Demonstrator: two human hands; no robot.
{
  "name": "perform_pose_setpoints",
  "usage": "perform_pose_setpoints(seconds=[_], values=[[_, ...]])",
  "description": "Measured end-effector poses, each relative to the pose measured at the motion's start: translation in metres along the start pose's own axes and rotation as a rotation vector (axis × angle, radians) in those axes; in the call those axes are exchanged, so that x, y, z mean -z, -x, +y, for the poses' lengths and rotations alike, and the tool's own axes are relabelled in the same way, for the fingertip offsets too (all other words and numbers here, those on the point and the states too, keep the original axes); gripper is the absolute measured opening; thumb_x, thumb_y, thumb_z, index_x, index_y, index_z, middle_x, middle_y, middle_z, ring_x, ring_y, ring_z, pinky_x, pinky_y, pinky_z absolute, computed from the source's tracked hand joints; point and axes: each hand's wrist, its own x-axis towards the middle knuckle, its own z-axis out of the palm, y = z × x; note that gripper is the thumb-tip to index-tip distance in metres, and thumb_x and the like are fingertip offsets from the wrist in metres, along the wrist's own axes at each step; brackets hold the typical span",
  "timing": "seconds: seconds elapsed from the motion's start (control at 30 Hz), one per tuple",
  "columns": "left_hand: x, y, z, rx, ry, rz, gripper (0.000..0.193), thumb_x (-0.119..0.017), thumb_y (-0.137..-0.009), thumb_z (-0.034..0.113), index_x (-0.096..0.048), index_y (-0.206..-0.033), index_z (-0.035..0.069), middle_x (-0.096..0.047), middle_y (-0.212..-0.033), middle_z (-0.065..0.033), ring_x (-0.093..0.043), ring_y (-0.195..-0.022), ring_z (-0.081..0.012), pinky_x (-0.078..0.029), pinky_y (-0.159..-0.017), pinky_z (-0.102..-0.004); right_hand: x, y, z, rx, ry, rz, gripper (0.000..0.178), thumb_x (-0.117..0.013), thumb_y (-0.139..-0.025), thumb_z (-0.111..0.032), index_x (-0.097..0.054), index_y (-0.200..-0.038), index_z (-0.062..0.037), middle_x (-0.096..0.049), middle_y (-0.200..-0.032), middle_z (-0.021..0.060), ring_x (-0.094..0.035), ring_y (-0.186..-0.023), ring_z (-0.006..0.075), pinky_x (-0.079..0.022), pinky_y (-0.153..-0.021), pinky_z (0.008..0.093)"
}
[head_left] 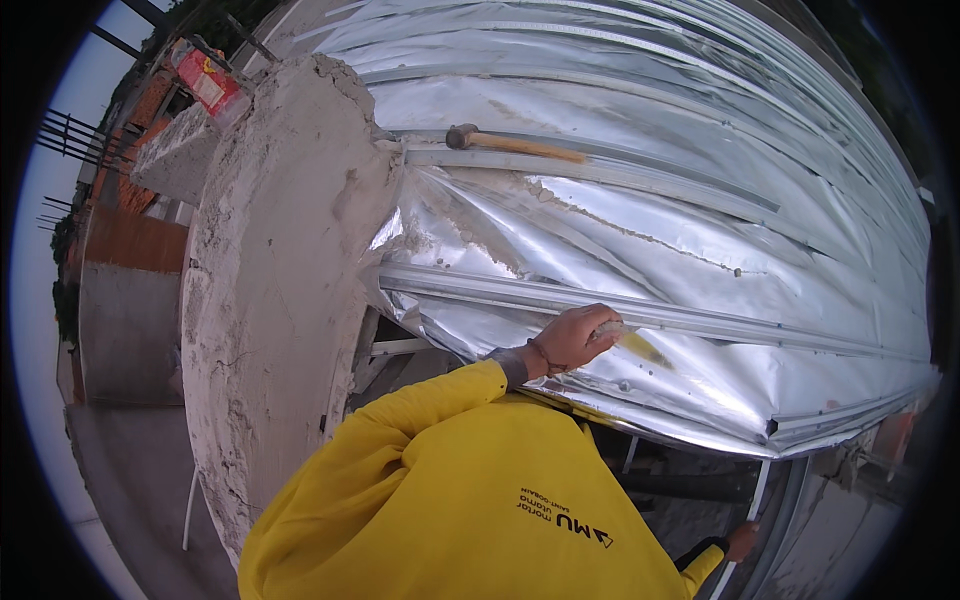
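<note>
My left hand (572,340) is closed round a small grey lump (607,328), perhaps a piece of stone or hardened mortar, just over the shiny silver foil sheet (690,390). It is beside a long metal batten (560,293) that runs across the foil. Low on the right, my right hand (742,541) is wrapped round a thin, pale bar (757,495) slanting upward below the foil's edge. Farther up, a hammer (525,147) with a dark head and wooden handle lies along another metal batten (690,188).
To my left rises a thick, rough mortar-coated wall (290,210). A red plastic bag or package (208,82) sits at its far end. Crumbs of mortar (640,235) are scattered over the foil. Dark openings show beneath the foil's near edge; a lower grey wall (135,335) stands far left.
</note>
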Motion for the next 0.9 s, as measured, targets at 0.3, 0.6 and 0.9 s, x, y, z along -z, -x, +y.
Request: perform_pose_setpoints(seconds=[0.3, 0.6, 0.9], values=[[-0.148, 0.019, 0.029, -0.177, 0.117, -0.633, 0.047, -0.071, -0.085, 0.030, -0.054, -0.124, 0.008, -0.058, -0.119, -0.0160, -0.057, -0.109, -0.0366, -0.047, -0.092, -0.0455, 0.006, -0.005, -0.001, -0.016, -0.044, -0.061, 0.068, -0.032, -0.093, -0.057, -0.073, -0.106, -0.0045, -0.071, -0.106, 0.0199, -0.067, -0.101, 0.0397, -0.047, -0.091, 0.0552], [-0.088, 0.007, 0.013, -0.413, -0.147, -0.404, 0.062, -0.070, -0.083, 0.030, -0.048, -0.138, 0.013, -0.042, -0.147, -0.0110, -0.045, -0.128, -0.0343, -0.036, -0.108, -0.0490, 0.003, 0.004, 0.002, 0.089, 0.045, -0.043, 0.064, -0.029, -0.098, -0.055, -0.073, -0.107, -0.0096, -0.072, -0.104, 0.0150, -0.067, -0.100, 0.0390, -0.049, -0.086, 0.0561], [0.181, 0.008, -0.195, 0.465, -1.167, 0.250, 0.082, -0.061, -0.083, 0.049, -0.038, -0.142, -0.002, -0.033, -0.148, -0.0300, -0.032, -0.137, -0.0462, -0.027, -0.114, -0.0533, -0.002, 0.014, 0.023, 0.182, 0.160, 0.070, 0.062, -0.032, -0.098, -0.052, -0.073, -0.096, -0.0062, -0.073, -0.086, 0.0167, -0.071, -0.079, 0.0385, -0.053, -0.066, 0.0557]])
